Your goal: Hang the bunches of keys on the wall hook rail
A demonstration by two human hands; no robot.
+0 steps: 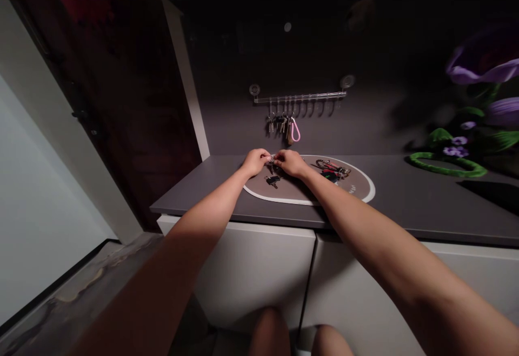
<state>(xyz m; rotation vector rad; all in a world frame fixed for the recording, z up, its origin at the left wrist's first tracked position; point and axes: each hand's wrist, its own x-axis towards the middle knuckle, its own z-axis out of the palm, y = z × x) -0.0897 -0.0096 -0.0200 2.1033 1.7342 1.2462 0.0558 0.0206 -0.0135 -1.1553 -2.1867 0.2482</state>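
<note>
My left hand (255,162) and right hand (289,162) are both pinched on small keys (272,168). If my fingertips slip, they could drop onto the mat (284,193)

And here's the dark grey countertop (405,204), carrying a brown oval mat (284,191) (white-rimmed, with keys (273,181) on it) and, over at right, a fuzzy green ring (446,171).
</note>
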